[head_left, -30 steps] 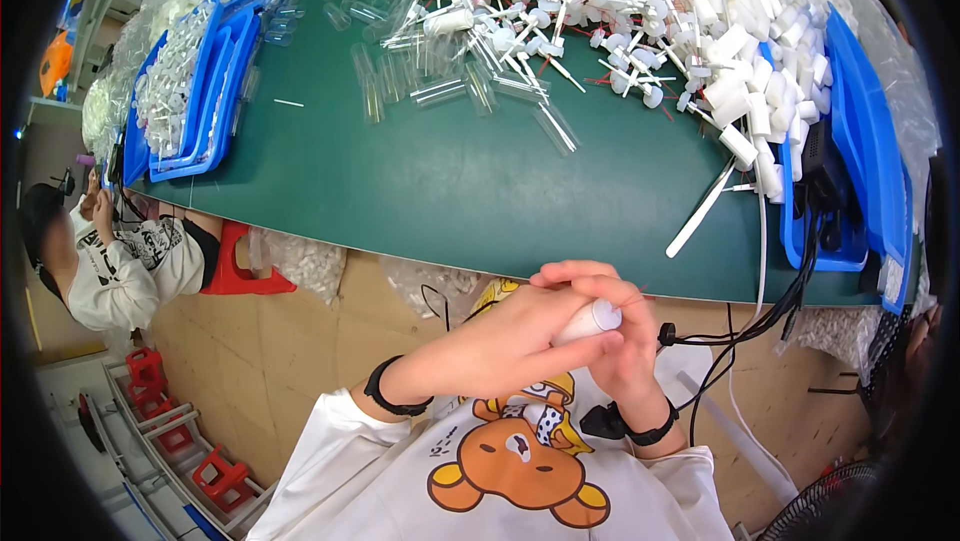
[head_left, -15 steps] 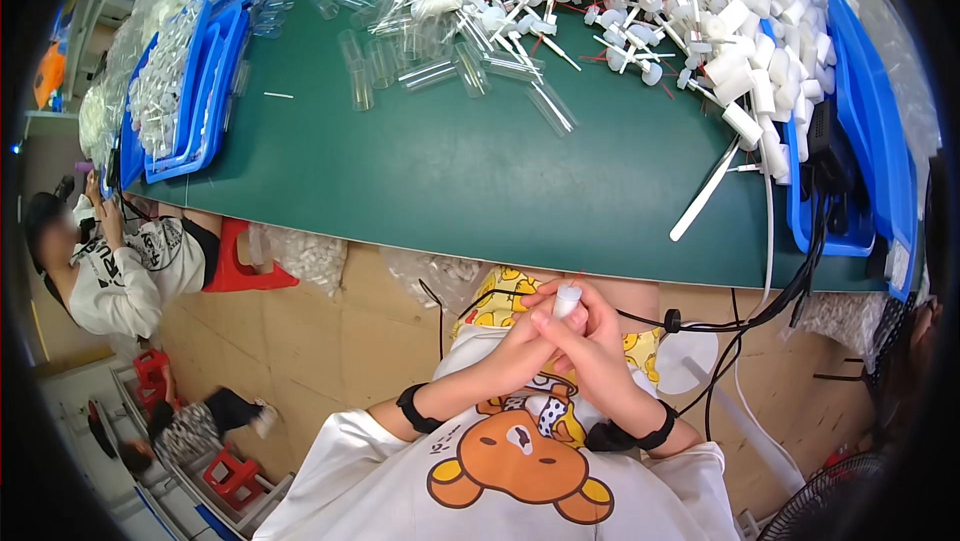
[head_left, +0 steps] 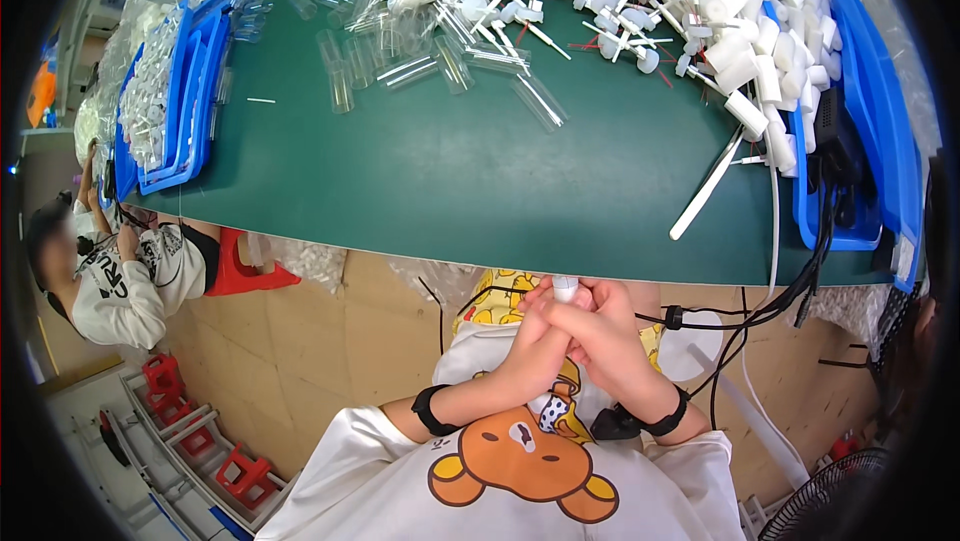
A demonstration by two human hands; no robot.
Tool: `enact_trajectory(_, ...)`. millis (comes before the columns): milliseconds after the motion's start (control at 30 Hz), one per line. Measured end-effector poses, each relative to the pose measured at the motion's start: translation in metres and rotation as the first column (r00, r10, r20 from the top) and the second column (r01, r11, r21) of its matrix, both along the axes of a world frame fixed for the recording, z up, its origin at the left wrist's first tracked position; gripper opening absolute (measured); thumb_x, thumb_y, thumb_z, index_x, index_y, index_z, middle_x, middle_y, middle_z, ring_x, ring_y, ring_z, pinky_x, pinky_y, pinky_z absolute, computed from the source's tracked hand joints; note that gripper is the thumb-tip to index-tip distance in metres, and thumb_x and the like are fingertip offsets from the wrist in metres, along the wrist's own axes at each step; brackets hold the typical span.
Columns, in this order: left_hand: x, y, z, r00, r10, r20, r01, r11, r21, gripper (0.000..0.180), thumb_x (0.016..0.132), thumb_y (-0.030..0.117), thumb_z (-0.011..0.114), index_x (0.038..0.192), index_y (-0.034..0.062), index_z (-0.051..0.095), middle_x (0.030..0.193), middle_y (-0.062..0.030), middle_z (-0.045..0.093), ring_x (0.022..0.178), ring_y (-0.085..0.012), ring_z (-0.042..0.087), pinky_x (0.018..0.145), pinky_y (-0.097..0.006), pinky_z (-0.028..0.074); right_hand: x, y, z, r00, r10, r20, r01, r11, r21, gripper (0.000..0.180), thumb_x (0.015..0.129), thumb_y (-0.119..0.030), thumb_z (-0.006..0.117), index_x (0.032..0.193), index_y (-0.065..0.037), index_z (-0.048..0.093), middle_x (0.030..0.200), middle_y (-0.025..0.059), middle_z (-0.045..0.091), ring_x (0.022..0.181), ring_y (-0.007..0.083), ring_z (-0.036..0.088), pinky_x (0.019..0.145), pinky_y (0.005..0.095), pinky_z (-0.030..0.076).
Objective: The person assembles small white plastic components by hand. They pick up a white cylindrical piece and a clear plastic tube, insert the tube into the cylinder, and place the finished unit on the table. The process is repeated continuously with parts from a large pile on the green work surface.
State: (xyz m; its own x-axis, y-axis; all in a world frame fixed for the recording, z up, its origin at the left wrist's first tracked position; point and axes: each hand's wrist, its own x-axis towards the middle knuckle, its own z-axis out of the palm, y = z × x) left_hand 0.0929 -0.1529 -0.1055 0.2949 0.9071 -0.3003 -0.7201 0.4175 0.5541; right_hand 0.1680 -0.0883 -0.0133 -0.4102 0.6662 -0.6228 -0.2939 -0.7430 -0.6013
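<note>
A small white cylindrical piece (head_left: pixel 565 286) sticks up between my two hands, just off the near edge of the green table (head_left: pixel 450 171). My left hand (head_left: pixel 541 329) is closed around it from the left. From the right, my right hand (head_left: pixel 603 318) wraps over it, fingers overlapping those of the left. The lower part of the piece is hidden in the hands. Farther off on the table lie clear plastic tubes (head_left: pixel 541 103), a pile of white stems with round caps (head_left: pixel 520 9) and thin red strands, and white foam-like cylinders (head_left: pixel 740 71).
A long white strip (head_left: pixel 705 196) lies at the right, near blue trays (head_left: pixel 870 141) and black cables (head_left: pixel 815 251). More blue trays (head_left: pixel 195 111) stand at the left. A co-worker (head_left: pixel 120 271) sits beyond the table's left end, and red stools (head_left: pixel 245 476) stand on the floor.
Both hands have moved slightly up toward the table edge with the white piece, and now cover it more. A second person at lower left has gone from view.
</note>
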Motion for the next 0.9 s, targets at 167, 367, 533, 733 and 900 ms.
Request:
enact_trajectory(167, -0.005, 0.005, 0.038, 0.989, 0.092, -0.12, -0.112, 0.979, -0.168, 0.02, 0.098, 0.027, 0.038, 0.106, 0.0094, 0.042, 0.076, 0.0024, 0.045, 0.058, -0.0039, 0.043, 0.049, -0.018, 0.034, 0.004, 0.007, 0.003, 0.999, 0.027, -0.027, -0.03, 0.994, -0.108, 0.023, 0.077, 0.0, 0.053, 0.099, 0.005, 0.053, 0.094, 0.0155, 0.062, 0.09, 0.0202, 0.062, 0.078, 0.0294, 0.051)
enact_trajectory(367, -0.003, 0.02, 0.074, 0.948, 0.175, -0.266, -0.266, 0.893, -0.362, 0.014, 0.096, 0.02, 0.043, 0.101, 0.0078, 0.046, 0.078, 0.0028, 0.048, 0.064, -0.0037, 0.045, 0.054, -0.018, 0.036, 0.007, 0.014, 0.004, 0.996, 0.031, -0.085, -0.045, 0.985, -0.169, 0.021, 0.076, 0.0, 0.054, 0.097, 0.004, 0.054, 0.093, 0.0151, 0.061, 0.091, 0.0233, 0.063, 0.081, 0.0329, 0.051)
enact_trajectory(533, -0.021, 0.024, 0.081, 0.949, -0.001, -0.317, -0.128, 0.914, -0.386, 0.012, 0.095, 0.018, 0.046, 0.099, 0.0071, 0.049, 0.077, 0.0032, 0.049, 0.066, -0.0034, 0.046, 0.055, -0.018, 0.037, 0.0, 0.007, 0.002, 0.997, -0.036, -0.065, 0.022, 0.978, -0.206, 0.017, 0.08, -0.002, 0.055, 0.096, 0.003, 0.054, 0.093, 0.0145, 0.061, 0.093, 0.0238, 0.063, 0.079, 0.0329, 0.052)
enact_trajectory(733, -0.053, 0.038, 0.087, 0.914, -0.28, -0.294, 0.159, 0.914, -0.374, 0.018, 0.095, 0.025, 0.05, 0.1, 0.0078, 0.049, 0.075, 0.0032, 0.049, 0.062, -0.0032, 0.047, 0.05, -0.018, 0.036, -0.028, -0.009, 0.01, 0.952, -0.291, -0.09, 0.275, 0.949, -0.156, 0.016, 0.084, -0.007, 0.057, 0.096, 0.002, 0.052, 0.09, 0.011, 0.06, 0.084, 0.0179, 0.061, 0.064, 0.0262, 0.049)
enact_trajectory(900, -0.066, 0.058, 0.103, 0.833, -0.448, -0.325, 0.363, 0.885, -0.291, 0.027, 0.096, 0.028, 0.046, 0.1, 0.0019, 0.046, 0.08, -0.0014, 0.051, 0.066, -0.0062, 0.05, 0.054, -0.021, 0.04, -0.032, -0.01, 0.005, 0.977, -0.202, 0.071, 0.204, 0.978, -0.028, 0.02, 0.082, -0.01, 0.061, 0.096, 0.0, 0.051, 0.086, 0.0065, 0.06, 0.066, 0.0112, 0.062, 0.043, 0.0185, 0.045)
